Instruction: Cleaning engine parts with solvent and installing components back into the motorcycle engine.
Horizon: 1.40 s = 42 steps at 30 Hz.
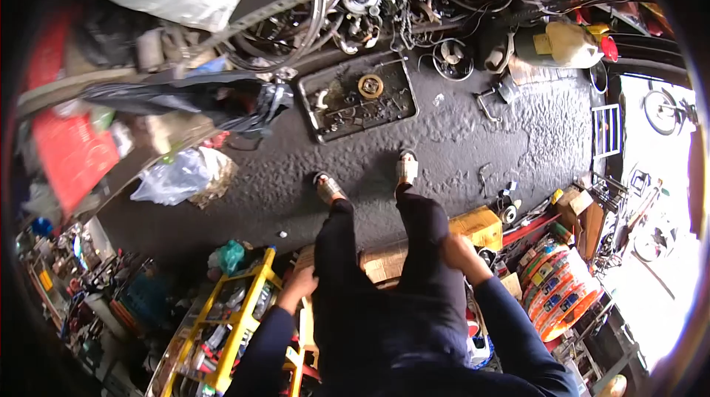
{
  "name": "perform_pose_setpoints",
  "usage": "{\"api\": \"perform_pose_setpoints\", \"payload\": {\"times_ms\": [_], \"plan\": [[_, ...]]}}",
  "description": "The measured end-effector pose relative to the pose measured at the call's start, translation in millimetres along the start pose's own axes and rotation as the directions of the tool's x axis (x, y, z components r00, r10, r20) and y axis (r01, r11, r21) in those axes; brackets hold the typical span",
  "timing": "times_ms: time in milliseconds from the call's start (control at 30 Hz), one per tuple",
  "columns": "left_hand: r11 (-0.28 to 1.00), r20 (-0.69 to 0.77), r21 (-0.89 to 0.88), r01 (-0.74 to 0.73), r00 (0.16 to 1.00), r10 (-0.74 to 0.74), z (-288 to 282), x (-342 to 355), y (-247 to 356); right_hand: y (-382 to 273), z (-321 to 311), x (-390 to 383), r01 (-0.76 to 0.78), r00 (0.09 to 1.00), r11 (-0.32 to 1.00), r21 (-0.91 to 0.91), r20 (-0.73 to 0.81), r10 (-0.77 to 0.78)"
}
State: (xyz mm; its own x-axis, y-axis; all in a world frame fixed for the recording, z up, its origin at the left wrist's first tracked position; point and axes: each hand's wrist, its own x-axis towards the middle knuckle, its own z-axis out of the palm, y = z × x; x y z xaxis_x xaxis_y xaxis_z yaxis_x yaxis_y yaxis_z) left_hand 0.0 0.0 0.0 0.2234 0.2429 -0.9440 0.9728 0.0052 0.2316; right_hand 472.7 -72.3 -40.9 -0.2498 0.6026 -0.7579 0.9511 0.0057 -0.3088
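I look down at my seated lap and dark-trousered legs (421, 227), with sandalled feet (407, 169) apart on the floor. My left hand (299, 282) rests at the outer side of my left thigh, its fingertips too indistinct to tell their shape, beside a yellow metal frame (251, 301). My right hand (458, 256) lies on my right thigh with fingers curled over it, near a yellow cardboard box (481, 227). Beyond my feet lies a metal tray (316, 128) with a round brass-coloured part (370, 86) and small greasy parts.
A shelf edge (222, 36) with metal parts and hoses runs along the top. Black plastic sheeting (185, 101) and a clear bag (174, 179) are at left. Orange-labelled coils (562, 293) sit at right. Bicycles (658, 112) stand in bright light at far right.
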Motion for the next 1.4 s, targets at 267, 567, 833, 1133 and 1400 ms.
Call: {"api": "perform_pose_setpoints", "payload": {"times_ms": [267,567,833,1133,1400], "plan": [[0.889,0.921,-0.329,-0.320,0.097,0.376,-3,74,4,26,-91,90,0.091,0.622,0.537,0.839,0.374,-0.688],[0.946,-0.561,0.163,-0.279,0.763,0.322,-139,535,-11,198,35,418,0.135,0.941,0.585,0.799,-0.288,0.176],[0.982,-0.909,0.096,-0.161,0.387,0.153,-122,661,-15,147,132,516,0.244,0.932,0.489,0.838,-0.063,-0.357],[0.993,-0.899,-0.052,-0.108,0.439,0.001,-114,677,-25,159,123,511,0.271,0.950,0.593,0.758,-0.111,-0.292],[0.990,-0.898,-0.028,-0.141,0.438,0.037,-115,679,-21,169,118,511,0.240,0.968,0.561,0.792,-0.150,-0.201]]}}
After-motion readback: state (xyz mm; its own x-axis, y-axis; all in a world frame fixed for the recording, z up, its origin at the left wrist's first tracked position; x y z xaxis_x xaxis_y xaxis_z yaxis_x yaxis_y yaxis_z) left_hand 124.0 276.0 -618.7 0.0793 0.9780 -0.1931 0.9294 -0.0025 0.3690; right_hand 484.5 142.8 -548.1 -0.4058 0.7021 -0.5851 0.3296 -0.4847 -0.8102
